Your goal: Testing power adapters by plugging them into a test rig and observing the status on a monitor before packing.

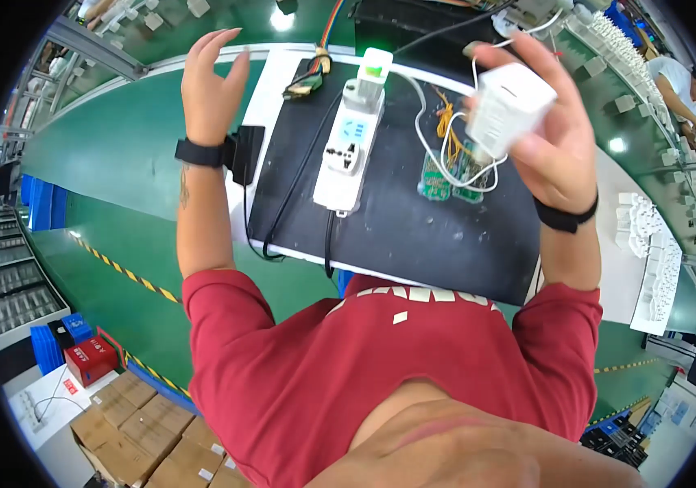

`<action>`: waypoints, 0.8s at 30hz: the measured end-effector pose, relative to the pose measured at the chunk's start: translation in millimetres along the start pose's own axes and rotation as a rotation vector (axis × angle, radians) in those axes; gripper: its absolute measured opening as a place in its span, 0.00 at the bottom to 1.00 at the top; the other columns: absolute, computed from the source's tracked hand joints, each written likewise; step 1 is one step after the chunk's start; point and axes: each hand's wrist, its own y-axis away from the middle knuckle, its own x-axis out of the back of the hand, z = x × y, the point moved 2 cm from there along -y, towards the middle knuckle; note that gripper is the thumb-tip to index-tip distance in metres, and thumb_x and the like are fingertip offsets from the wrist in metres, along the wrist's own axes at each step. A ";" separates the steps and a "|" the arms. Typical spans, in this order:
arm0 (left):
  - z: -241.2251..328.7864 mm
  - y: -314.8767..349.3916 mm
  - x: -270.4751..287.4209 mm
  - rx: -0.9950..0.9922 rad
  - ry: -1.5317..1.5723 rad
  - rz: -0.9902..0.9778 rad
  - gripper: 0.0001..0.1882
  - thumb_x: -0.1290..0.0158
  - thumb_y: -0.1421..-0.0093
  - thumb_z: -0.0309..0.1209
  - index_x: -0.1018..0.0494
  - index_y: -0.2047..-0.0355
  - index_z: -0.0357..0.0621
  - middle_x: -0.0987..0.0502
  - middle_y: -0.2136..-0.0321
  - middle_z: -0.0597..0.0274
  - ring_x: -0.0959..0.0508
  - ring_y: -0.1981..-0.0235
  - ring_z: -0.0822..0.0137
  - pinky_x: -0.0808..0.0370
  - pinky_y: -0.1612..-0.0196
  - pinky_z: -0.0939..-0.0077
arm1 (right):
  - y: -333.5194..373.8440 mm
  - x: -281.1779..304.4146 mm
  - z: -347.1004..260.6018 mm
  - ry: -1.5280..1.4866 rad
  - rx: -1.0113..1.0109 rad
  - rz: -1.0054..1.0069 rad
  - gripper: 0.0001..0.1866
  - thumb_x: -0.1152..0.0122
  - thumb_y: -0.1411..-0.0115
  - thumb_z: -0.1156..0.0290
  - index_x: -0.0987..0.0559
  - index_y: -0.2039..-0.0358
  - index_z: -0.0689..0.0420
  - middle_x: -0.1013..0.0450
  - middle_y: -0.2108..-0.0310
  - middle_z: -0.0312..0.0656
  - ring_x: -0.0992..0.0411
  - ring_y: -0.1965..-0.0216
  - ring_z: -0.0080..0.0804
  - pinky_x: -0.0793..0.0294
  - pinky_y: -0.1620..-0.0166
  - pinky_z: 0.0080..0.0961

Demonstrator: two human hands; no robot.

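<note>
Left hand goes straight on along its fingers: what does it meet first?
Left hand: no obstacle visible; the way looks free over the green surface to the picture's edge, though depth is unclear.

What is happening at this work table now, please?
A person in a red shirt holds a white block-shaped adapter in the right hand. The left hand is open, with nothing visible in it, to the left of a white power strip. The strip lies on the black work surface, with a green-lit plug-in unit at its far end. A white cable loops over green circuit boards.
</note>
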 end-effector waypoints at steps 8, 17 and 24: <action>103.7 41.5 3.0 0.118 1.316 -0.555 0.29 0.46 0.46 0.26 0.43 0.45 0.32 0.34 0.51 0.53 0.33 0.49 0.62 0.37 0.47 0.69 | -25.0 -30.8 55.5 -0.015 -0.250 -0.081 0.29 0.38 0.52 0.80 0.37 0.49 0.63 0.32 0.56 0.41 0.33 0.53 0.29 0.33 0.50 0.26; 106.6 50.3 0.5 0.291 1.305 -0.494 0.29 0.47 0.47 0.21 0.43 0.46 0.33 0.33 0.52 0.49 0.29 0.53 0.62 0.31 0.52 0.70 | -19.8 -30.6 40.0 1.074 0.204 0.122 0.20 0.35 0.55 0.67 0.24 0.60 0.55 0.34 0.58 0.38 0.33 0.57 0.32 0.34 0.57 0.24; 100.0 64.1 -19.1 0.186 1.008 -0.475 0.28 0.46 0.49 0.19 0.40 0.47 0.36 0.37 0.52 0.54 0.32 0.52 0.63 0.31 0.52 0.71 | -23.0 -19.4 4.5 0.755 -0.038 0.360 0.23 0.41 0.53 0.75 0.32 0.55 0.62 0.37 0.64 0.41 0.37 0.73 0.21 0.36 0.68 0.15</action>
